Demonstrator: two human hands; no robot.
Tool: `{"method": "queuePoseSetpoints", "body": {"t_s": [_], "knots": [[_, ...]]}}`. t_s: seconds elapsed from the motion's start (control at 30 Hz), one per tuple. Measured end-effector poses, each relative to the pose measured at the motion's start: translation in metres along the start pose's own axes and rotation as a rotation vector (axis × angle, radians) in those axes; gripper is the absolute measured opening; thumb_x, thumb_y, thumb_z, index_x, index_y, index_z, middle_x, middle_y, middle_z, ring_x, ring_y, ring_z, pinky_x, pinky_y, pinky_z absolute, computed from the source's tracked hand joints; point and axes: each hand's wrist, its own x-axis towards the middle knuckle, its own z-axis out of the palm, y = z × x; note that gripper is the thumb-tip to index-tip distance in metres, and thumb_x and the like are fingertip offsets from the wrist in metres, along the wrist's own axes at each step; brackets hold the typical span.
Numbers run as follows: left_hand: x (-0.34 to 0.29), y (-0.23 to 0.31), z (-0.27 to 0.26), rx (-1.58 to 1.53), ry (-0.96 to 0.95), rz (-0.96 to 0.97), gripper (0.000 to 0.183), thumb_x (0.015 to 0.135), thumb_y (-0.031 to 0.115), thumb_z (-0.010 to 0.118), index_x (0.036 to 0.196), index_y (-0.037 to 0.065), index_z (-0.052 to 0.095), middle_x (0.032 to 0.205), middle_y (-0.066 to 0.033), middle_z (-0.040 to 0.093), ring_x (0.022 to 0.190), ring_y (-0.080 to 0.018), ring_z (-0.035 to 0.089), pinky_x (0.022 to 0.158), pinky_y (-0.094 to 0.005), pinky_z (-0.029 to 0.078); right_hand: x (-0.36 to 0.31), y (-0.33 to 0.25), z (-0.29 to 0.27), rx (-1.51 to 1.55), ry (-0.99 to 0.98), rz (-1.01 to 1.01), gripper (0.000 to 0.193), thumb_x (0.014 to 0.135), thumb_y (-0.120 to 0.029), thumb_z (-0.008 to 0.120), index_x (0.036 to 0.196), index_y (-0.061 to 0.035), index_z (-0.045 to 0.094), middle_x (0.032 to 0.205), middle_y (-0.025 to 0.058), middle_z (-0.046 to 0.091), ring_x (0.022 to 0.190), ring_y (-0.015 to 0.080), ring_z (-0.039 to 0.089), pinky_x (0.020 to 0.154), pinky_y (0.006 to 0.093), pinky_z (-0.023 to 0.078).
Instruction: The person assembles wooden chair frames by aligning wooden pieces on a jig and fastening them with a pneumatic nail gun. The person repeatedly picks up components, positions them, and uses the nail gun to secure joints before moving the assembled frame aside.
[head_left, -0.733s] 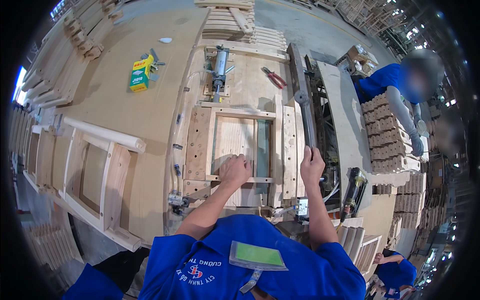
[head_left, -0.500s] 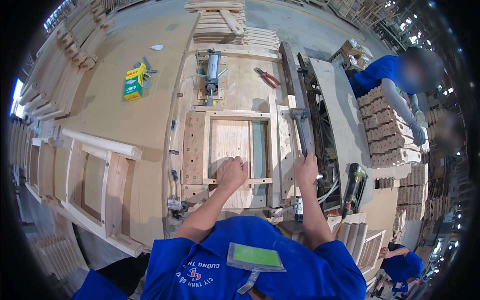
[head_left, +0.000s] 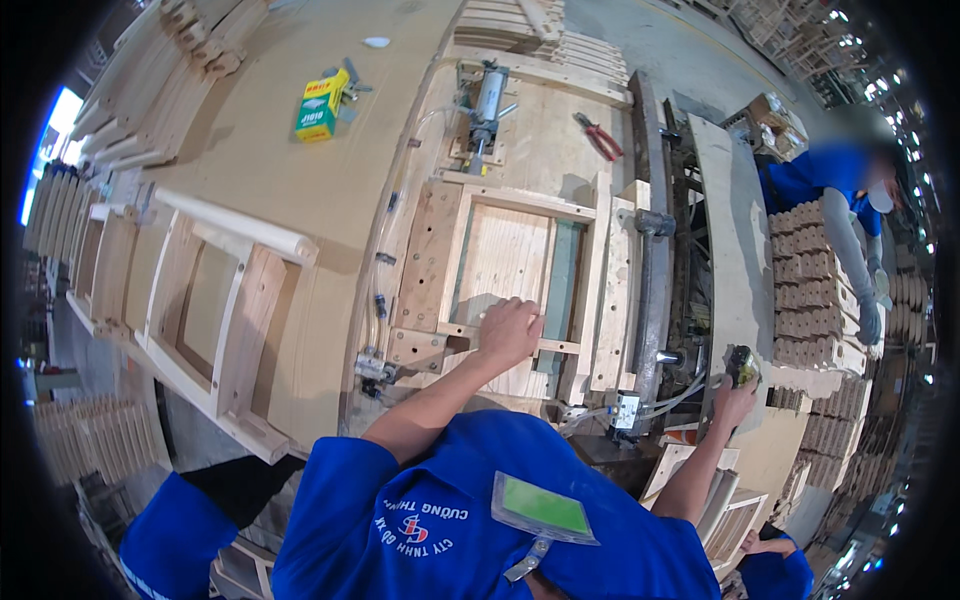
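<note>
A pale wooden frame [head_left: 585, 300] lies in a wooden jig [head_left: 418, 262] in front of me. At its near rail, my left hand [head_left: 512, 332] rests with curled fingers closed over the wood. Out to the right, my right hand [head_left: 735, 402] is wrapped around a black and yellow-green nail gun [head_left: 741, 364]; much of the tool is hidden by the hand. A hammer [head_left: 655, 222] lies on the dark metal beam to the right of the frame, out of my hands.
An air cylinder [head_left: 488, 100] and red-handled pliers [head_left: 600, 138] are beyond the frame. A yellow-green box [head_left: 318, 108] sits on the left board, near assembled wooden frames [head_left: 225, 300]. At right, a co-worker's gloved hand [head_left: 870, 322] is beside stacked wooden parts [head_left: 805, 285].
My right hand has let go of the hammer on the beam and moved right to take hold of the nail gun. My left hand stays at the near rail. The whole view has shifted and tilted.
</note>
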Motion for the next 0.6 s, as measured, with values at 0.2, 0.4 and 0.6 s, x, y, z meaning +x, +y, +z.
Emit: {"method": "queuePoseSetpoints", "body": {"t_s": [0.2,0.4,0.6], "knots": [[-0.036,0.032,0.006,-0.107,0.145,0.241,0.015,0.094,0.022,0.074,0.102,0.009,0.073,0.102,-0.0122,0.07,0.098,-0.0357,0.065,0.089,-0.0492,0.051,0.019,0.019,0.02,0.161,-0.057,-0.135,0.057,0.094,-0.021,0.072,0.143,0.0024,0.055,0.124,0.031,0.069,0.118,0.0481,0.067,0.102,0.0546,0.053],[-0.069,0.051,-0.017,-0.323,-0.323,0.165,0.018,0.098,0.022,0.07,0.107,0.006,0.074,0.102,-0.0151,0.072,0.102,-0.0366,0.068,0.09,-0.0475,0.053,0.017,0.046,-0.054,0.765,-0.489,0.141,0.022,0.097,-0.02,0.072,0.108,-0.0017,0.067,0.083,0.0098,0.069,0.071,0.0214,0.068,0.07,0.0381,0.059],[-0.075,0.04,0.013,-0.522,-0.565,0.01,0.027,0.103,0.028,0.069,0.119,0.006,0.074,0.106,-0.0147,0.077,0.095,-0.0297,0.074,0.083,-0.0409,0.057,-0.082,-0.044,-0.147,1.23,-0.71,0.05,0.016,0.102,-0.018,0.069,0.109,-0.0045,0.065,0.074,0.0028,0.064,0.058,0.0122,0.06,0.053,0.0283,0.049]]}}
